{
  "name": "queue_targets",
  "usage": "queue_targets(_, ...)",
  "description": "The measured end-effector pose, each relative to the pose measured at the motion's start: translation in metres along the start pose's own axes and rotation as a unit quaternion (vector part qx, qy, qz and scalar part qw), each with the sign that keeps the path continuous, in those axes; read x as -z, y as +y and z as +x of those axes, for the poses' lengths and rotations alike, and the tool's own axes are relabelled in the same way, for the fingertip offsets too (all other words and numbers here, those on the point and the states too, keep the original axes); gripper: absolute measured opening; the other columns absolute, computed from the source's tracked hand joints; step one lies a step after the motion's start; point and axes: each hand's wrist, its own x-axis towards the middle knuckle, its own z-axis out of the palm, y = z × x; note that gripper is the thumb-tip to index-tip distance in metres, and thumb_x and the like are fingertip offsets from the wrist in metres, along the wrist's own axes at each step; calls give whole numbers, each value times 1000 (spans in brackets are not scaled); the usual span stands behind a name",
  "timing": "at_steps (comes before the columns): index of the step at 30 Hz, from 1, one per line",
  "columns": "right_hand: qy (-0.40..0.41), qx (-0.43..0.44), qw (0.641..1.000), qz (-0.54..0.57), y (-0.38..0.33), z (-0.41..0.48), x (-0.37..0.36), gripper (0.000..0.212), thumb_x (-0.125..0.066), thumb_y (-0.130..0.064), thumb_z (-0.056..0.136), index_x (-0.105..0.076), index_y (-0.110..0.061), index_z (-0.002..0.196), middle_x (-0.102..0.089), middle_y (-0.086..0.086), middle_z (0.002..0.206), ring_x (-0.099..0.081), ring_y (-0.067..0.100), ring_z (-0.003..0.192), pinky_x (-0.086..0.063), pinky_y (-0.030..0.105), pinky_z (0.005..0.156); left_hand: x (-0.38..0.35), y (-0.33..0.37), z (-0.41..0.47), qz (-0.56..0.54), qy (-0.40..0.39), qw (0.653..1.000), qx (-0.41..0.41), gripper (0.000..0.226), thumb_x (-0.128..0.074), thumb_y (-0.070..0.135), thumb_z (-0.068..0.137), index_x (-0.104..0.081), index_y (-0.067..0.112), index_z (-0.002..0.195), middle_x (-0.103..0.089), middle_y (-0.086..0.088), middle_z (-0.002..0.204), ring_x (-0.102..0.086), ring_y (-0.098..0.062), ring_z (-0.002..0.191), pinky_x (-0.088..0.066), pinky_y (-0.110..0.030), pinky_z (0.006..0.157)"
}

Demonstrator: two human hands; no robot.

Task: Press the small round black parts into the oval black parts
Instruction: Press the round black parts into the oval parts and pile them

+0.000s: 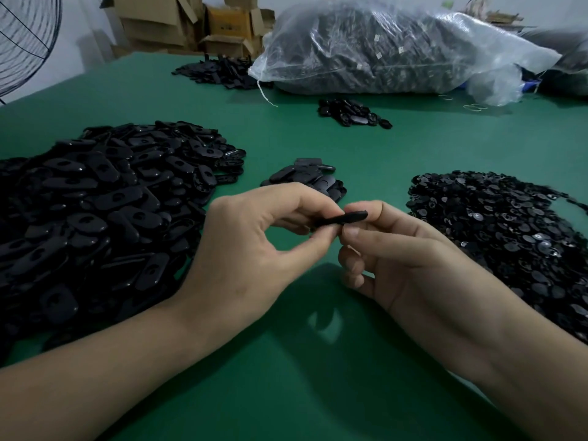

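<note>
Hands: both are meeting above the middle of the worktop, fingertips nearly touching, and sharing one piece between them.
Left hand (254, 243): it is pinching one end of a black oval part (342, 218) between thumb and curled fingers.
Right hand (407, 259): it is pinching the other end of the same oval part, forefinger going over the top and the remaining fingers curling in underneath.
Worktop (286, 361): green, and it is carrying everything here; the forearms are throwing dark shadows across it.
Clear plastic bag (397, 49): big, stuffed with dark pieces, it is lying across the far side with a white string (265, 93) trailing from its mouth.
Heap of oval parts (105, 202): it is sprawling on the left, just beside the left forearm, many pieces showing a round hole.
Heap of small round parts (509, 237): it is spreading out on the right, near the right wrist.
Cardboard boxes (178, 20): they are standing open beyond the far edge.
Fan (25, 36): its wire guard is peeking in at the top left corner.
Flat black pile (219, 71): it is lying far back, touching the bag's left end.
Small stack (305, 179): oval pieces are sitting just beyond the hands.
Glossy cluster (353, 113): it is resting in front of the bag.
Oval part: it is being held edge-on, clear of the worktop; I cannot tell whether a round part is sitting in it.
Rubber bands (474, 107): they are lying far right, near the bag.
</note>
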Motion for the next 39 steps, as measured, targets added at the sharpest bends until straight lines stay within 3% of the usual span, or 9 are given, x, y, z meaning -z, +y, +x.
queue_targets(8, -19, -3, 999, 36, 2, 0, -1, 22, -76, -11, 70, -74, -20, 89, -64, -1, 76, -58, 14, 55, -47, 24, 57, 5, 2, 1, 68, 15, 993, -95, 8, -75, 9, 92, -78, 10, 99, -75, 9, 97, -71, -2, 90, -51, -14, 86)
queue_targets(23, -33, -15, 998, 52, 1, -3, 2, 18, -75, -11, 73, -72, -25, 85, -63, -1, 80, -58, 14, 56, -47, 27, 63, 4, 2, 0, 97, 24, 987, -126, 5, -74, 6, 95, -78, 5, 98, -74, 3, 93, -69, -5, 86, -51, -16, 85)
queue_targets(28, -19, 34, 999, -15, 1, -2, 1, 12, -76, -16, 74, -69, -23, 82, -67, 5, 86, -58, 14, 60, -50, 23, 63, 2, 3, 2, 67, 19, 995, -76, 5, -74, 6, 91, -77, 10, 95, -74, 8, 87, -68, -5, 82, -51, -16, 80)
queue_targets(33, 37, 118, 981, -150, 2, -2, 2, 13, -80, -20, 77, -70, -19, 84, -70, 19, 92, -63, 22, 64, -46, 39, 72, 1, 0, 1, 18, -1, 1000, -2, 9, -75, 9, 90, -76, 18, 91, -75, 15, 83, -73, -5, 82, -52, -14, 80)
queue_targets(36, 69, 138, 967, -201, 3, 1, 3, 21, -77, -20, 84, -66, -5, 93, -74, 16, 89, -64, 23, 59, -52, 29, 68, -1, -4, 1, -9, -13, 998, 54, 12, -77, 11, 89, -75, 23, 90, -76, 15, 82, -74, -6, 81, -56, -17, 79)
queue_targets(39, 100, 130, 960, -229, 4, 5, 5, 14, -69, -18, 93, -70, -4, 93, -75, 9, 79, -63, 20, 53, -48, 20, 56, -3, -8, 1, -5, -30, 996, 84, 12, -79, 13, 88, -76, 22, 95, -76, 12, 84, -74, -9, 82, -59, -24, 79)
